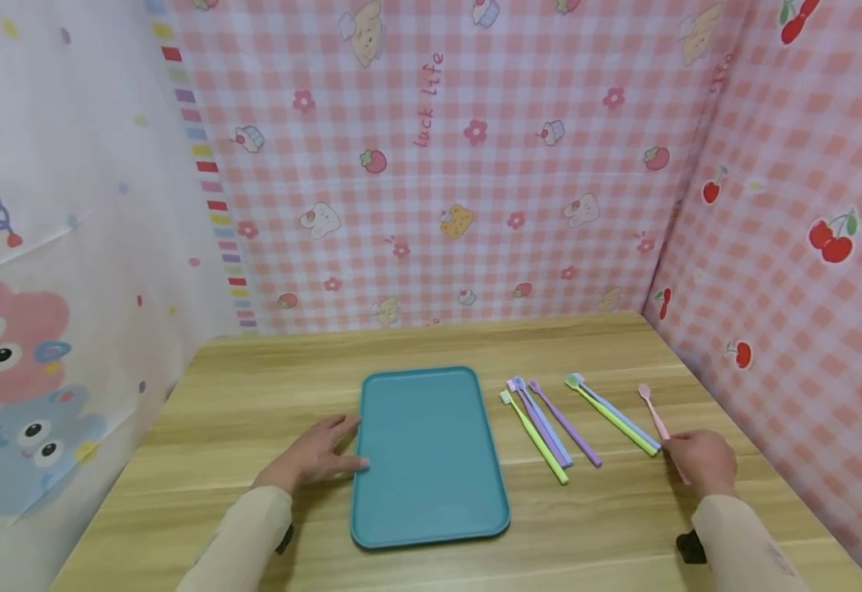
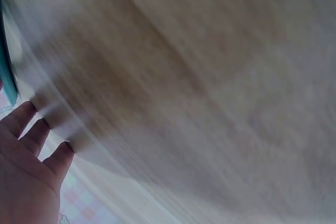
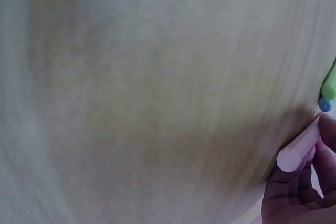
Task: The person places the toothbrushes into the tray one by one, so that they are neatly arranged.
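A pink toothbrush [image 1: 655, 413] lies at the right, and my right hand [image 1: 701, 462] pinches its handle between thumb and fingers. In the right wrist view the handle's end [image 3: 295, 156] sticks out of the grip. A flat teal tray [image 1: 431, 460] rests mid-table. At its left edge is my left hand [image 1: 316, 452], fingers spread, thumb and fingertips touching the rim. In the left wrist view only a sliver of the tray [image 2: 7, 80] shows beside the fingers [image 2: 60, 161].
Just right of the tray lie a yellow-green toothbrush [image 1: 538, 440], a blue one [image 1: 549, 432] and purple ones [image 1: 572, 429]. Nearer the right hand are a green toothbrush [image 1: 616, 418] and a blue one beside it. Patterned cloth [image 1: 431, 181] walls the wooden table [image 1: 275, 378].
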Demonstrator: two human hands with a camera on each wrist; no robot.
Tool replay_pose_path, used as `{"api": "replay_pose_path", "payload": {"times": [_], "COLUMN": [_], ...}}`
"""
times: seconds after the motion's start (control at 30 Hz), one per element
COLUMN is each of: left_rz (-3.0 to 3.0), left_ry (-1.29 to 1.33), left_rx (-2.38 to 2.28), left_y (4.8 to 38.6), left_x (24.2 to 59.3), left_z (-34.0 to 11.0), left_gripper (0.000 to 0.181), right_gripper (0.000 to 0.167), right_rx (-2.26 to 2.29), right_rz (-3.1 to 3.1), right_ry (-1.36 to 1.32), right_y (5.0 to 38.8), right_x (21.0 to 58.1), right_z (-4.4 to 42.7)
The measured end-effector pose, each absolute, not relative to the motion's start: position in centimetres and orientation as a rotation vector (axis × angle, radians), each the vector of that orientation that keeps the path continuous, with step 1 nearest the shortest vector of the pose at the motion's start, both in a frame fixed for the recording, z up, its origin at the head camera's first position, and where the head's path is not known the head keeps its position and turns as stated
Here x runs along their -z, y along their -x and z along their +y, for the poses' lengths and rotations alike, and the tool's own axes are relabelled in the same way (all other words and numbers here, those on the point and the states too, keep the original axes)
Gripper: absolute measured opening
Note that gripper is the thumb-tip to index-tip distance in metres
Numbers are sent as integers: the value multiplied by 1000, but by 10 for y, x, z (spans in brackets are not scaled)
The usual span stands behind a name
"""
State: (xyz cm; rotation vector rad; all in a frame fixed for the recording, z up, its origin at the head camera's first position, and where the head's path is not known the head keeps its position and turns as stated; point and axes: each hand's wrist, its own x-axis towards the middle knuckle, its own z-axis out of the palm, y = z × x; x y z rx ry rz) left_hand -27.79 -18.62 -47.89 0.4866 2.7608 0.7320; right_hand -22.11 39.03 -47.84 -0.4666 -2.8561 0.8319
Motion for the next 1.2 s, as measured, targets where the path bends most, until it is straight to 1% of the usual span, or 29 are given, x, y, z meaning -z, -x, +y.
{"api": "replay_pose_path", "payload": {"times": [0.3, 0.5, 0.67, 0.83, 0.93, 1.07, 1.1, 1.2], "left_rz": [2748, 2744, 2740, 2733, 2731, 2729, 2728, 2727], "left_ry": [-457, -463, -460, -449, -455, -465, -466, -469], "left_rx": [-714, -713, -726, -735, -733, -735, -735, -735], "left_y": [281, 280, 279, 277, 277, 277, 277, 277], "left_x": [478, 478, 478, 478, 477, 477, 477, 477], "left_z": [-185, -184, -185, -186, -187, -186, -186, -185], "left_gripper": [87, 87, 87, 88, 88, 87, 87, 87], "right_gripper": [38, 45, 45, 40, 31, 18, 18, 12], "right_rx": [-1041, -1236, -1489, -1838, -1998, -2111, -2136, -2215], "right_rz": [-2744, -2673, -2539, -2277, -2117, -2029, -2031, -2015], "right_ry": [588, 688, 743, 792, 801, 734, 705, 627], "right_y": [222, 232, 242, 256, 265, 275, 276, 282], "right_x": [468, 462, 457, 450, 446, 440, 438, 432], "right_z": [385, 374, 356, 333, 318, 296, 291, 276]}}
